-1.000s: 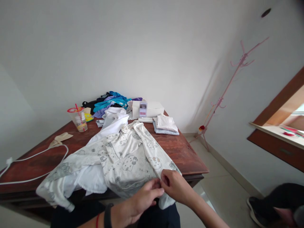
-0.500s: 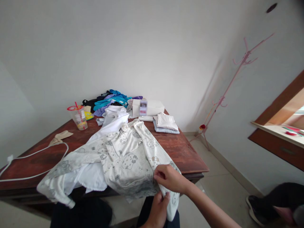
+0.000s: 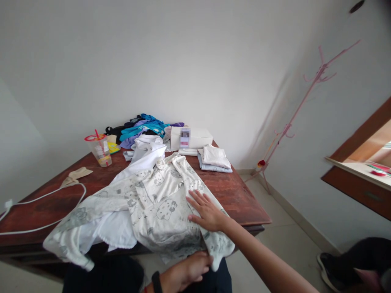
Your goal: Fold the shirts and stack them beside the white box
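Note:
A white garment with a grey cat print (image 3: 152,199) lies spread over the near half of the dark wooden table (image 3: 241,199), its hem hanging over the front edge. My right hand (image 3: 206,211) rests flat on it, fingers stretched out. My left hand (image 3: 191,268) is below the table edge, fingers closed on the hanging hem of the same garment. A black band is on my left wrist.
At the back stand a plastic cup with a red straw (image 3: 99,150), a heap of blue and purple clothes (image 3: 143,130), a white box (image 3: 191,138) and a folded stack (image 3: 214,158). A white cable (image 3: 45,199) loops at left. A pink coat rack (image 3: 293,118) stands right. Another person's leg and shoe (image 3: 354,260) show at bottom right.
My right hand let go of the hem and moved up onto the table, now lying flat on the garment. My left hand shifted left under the edge, still on the hem.

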A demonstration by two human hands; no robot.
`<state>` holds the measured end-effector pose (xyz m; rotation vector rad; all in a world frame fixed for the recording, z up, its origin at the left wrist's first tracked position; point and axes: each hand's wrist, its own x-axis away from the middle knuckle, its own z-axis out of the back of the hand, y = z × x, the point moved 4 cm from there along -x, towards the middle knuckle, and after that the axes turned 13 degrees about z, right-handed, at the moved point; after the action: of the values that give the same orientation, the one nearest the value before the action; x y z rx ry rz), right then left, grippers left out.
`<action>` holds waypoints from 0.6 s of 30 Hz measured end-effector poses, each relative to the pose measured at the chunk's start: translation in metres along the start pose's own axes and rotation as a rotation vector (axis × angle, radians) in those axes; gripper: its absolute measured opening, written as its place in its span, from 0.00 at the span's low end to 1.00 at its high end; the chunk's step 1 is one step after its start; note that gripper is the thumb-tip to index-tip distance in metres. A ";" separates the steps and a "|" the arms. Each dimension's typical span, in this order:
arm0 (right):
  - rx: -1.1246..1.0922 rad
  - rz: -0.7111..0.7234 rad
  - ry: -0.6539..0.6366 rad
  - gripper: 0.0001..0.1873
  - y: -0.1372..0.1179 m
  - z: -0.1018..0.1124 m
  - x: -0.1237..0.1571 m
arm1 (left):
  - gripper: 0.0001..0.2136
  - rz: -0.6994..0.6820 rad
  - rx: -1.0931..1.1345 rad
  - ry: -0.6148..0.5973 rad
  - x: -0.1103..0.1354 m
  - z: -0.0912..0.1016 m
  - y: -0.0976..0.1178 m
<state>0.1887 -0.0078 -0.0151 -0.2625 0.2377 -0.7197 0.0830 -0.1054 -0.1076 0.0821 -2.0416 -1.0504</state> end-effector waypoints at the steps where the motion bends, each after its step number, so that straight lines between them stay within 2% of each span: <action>1: -0.007 -0.004 -0.006 0.40 -0.001 0.001 0.000 | 0.21 0.015 -0.128 0.046 0.016 0.011 0.001; 3: -0.032 -0.014 -0.013 0.41 -0.002 0.002 0.000 | 0.23 -0.008 -0.340 0.110 0.054 0.033 0.006; 4: -0.051 -0.019 -0.014 0.42 -0.002 0.003 -0.002 | 0.25 -0.026 -0.353 0.131 0.075 0.045 0.008; 7: -0.110 -0.030 0.018 0.40 0.003 0.010 -0.013 | 0.32 -0.027 -0.043 0.151 0.135 0.082 0.004; 10: -0.135 0.009 0.106 0.36 0.014 0.023 -0.037 | 0.30 -0.209 0.304 0.240 0.183 0.121 -0.007; 12: -0.152 0.055 0.175 0.31 0.024 0.032 -0.058 | 0.28 -0.306 0.513 0.314 0.205 0.143 -0.019; 14: -0.185 0.068 0.245 0.23 0.036 0.037 -0.080 | 0.26 -0.350 0.677 0.392 0.217 0.156 -0.028; 16: -0.220 0.039 0.324 0.17 0.049 0.036 -0.099 | 0.26 -0.378 0.812 0.470 0.223 0.162 -0.029; 18: -0.245 0.004 0.411 0.14 0.061 0.030 -0.109 | 0.29 -0.425 0.920 0.546 0.228 0.163 -0.021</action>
<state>0.1556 0.1146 0.0078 -0.3453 0.7199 -0.7362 -0.1874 -0.1032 -0.0288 1.1748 -1.8480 -0.1750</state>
